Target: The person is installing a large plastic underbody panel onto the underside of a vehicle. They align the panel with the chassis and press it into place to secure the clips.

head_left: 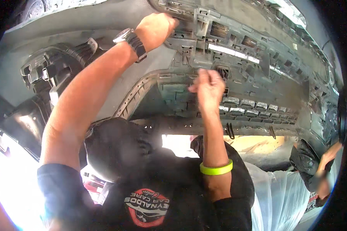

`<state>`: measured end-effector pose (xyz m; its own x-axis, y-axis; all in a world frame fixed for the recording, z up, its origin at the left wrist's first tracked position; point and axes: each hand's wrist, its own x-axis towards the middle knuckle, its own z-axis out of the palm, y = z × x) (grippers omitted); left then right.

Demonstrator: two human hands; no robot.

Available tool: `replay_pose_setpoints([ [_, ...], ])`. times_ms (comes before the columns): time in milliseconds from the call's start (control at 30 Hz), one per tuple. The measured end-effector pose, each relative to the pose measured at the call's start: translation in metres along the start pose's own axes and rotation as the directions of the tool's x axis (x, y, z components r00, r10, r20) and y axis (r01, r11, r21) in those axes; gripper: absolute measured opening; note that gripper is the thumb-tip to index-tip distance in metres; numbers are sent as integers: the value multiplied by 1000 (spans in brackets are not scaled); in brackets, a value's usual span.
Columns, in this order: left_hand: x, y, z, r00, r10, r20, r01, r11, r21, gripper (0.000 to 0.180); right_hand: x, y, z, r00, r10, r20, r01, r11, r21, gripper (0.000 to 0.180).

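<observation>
A large grey car bumper cover (138, 63) spans the view, its inner side showing ribs, clips and slots. My left hand (157, 30), with a watch at its wrist, reaches to the upper middle of the cover. Its fingers curl in against the slotted part, and their tips are hidden. Lower and to the right, my right hand (209, 89) is held before the grille section (258, 96), its fingers bent together. Whatever the right fingers hold, if anything, is too small to make out. Just above them is a slotted bracket (202, 57).
A black housing with connectors (40, 75) sits in the cover's left part. At the lower right, another person's arm (330, 156) is beside the cover. Translucent plastic sheeting (277, 192) hangs below it. Two dark hooks (230, 131) protrude along the lower edge.
</observation>
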<state>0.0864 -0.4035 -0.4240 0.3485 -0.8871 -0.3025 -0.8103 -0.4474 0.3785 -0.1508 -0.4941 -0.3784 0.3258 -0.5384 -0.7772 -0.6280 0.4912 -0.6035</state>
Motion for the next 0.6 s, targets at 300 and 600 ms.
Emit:
replay_pose_setpoints([
  [300, -37, 4, 16, 924, -219, -314, 85, 917, -391, 17, 5, -23, -19, 926, -334, -179, 315, 941, -126, 21],
  [600, -46, 11, 13, 875, -358, -326, 196, 877, -438, 17, 10, -12, -20, 898, -406, -172, 358, 899, -253, 21],
])
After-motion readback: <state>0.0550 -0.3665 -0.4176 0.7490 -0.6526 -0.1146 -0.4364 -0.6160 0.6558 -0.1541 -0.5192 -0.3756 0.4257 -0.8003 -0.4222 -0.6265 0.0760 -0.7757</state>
